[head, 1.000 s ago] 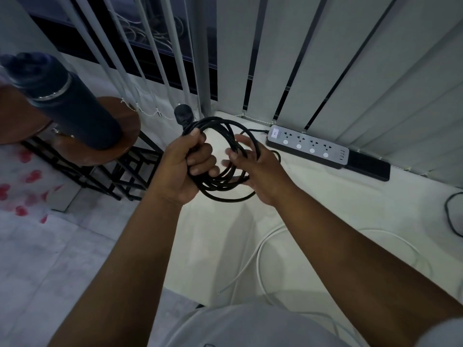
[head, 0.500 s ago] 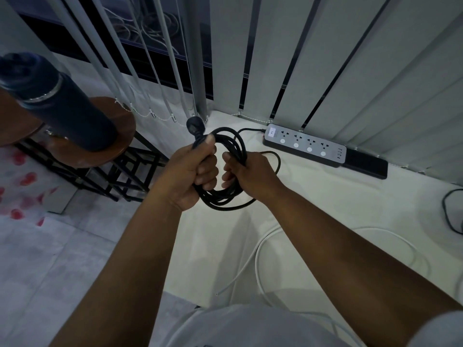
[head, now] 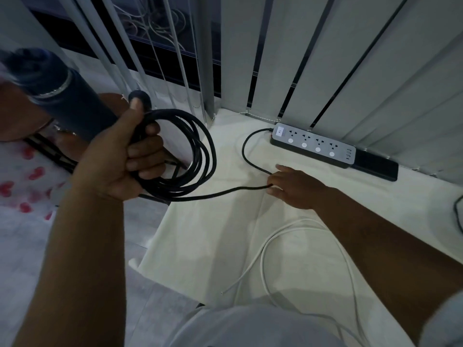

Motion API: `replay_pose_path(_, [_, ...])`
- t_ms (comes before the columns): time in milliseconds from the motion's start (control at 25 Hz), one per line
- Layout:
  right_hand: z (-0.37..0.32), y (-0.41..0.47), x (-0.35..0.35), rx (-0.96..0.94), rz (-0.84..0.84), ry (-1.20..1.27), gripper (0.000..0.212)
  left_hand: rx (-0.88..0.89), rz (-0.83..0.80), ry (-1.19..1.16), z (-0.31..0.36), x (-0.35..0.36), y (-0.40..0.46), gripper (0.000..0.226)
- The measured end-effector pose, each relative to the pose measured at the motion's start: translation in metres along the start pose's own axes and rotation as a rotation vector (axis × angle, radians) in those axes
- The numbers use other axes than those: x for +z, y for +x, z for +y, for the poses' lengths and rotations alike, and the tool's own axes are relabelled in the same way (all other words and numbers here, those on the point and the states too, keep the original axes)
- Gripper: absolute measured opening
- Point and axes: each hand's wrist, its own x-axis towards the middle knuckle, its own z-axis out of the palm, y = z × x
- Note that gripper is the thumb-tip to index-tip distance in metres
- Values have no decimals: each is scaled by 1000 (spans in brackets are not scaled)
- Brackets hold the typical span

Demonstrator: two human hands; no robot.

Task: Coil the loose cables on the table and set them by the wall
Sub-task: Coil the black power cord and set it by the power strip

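Note:
My left hand (head: 120, 161) grips a coil of black cable (head: 198, 151) held up over the table's left edge, the plug under my thumb. One strand runs from the coil across the white table (head: 200, 246) to my right hand (head: 293, 189), which pinches it low on the tabletop. Beyond that hand the black cable curves back to the power strip (head: 313, 144) lying along the blinds. A loose white cable (head: 300, 229) loops on the table near my body, partly under my right forearm.
Vertical blinds (head: 325, 58) cover the wall behind the table. A dark blue bottle (head: 57, 96) stands on a round wooden stool at the left, close to my left hand. Another black cable (head: 458, 211) shows at the right edge. Tiled floor lies below left.
My right hand has left the coil and moved right and down to the table, taking hold of the cable's free length. My left hand still holds the coil, shifted slightly left.

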Motion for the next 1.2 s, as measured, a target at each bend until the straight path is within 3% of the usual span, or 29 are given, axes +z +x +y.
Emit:
replay_pose_path(120, [-8,13,-10,-28,23,92,29,-15,0,34,4,-2,-1,43])
replay_pose_path(280, [-24,29,-34,183,319,487,20,7,289,233,-9,12,10,43])
replay_pose_path(480, [-57,54,-71,326,497,833,26,104,612,293,-51,27,52,37])
replay_pose_path(600, [-75,62,-86,333,509,1166,12,144,757,345,-76,30,86,36])
replay_pose_path(680, [-85,64,-87,250,454,1286,19,122,794,289,-88,29,109,34])
replay_pose_path(800, [-99,59,-81,94,433,1124,41,77,786,191,-99,34,138,33])
replay_pose_path(920, [-108,53,-67,-28,542,833,35,39,737,91,-103,42,154,31])
replay_pose_path(1080, [-104,50,-50,-57,754,806,30,-17,609,-69,-98,41,165,17])
replay_pose_path(1200, [-99,46,-21,-17,805,569,44,-24,632,-216,-93,40,173,16])
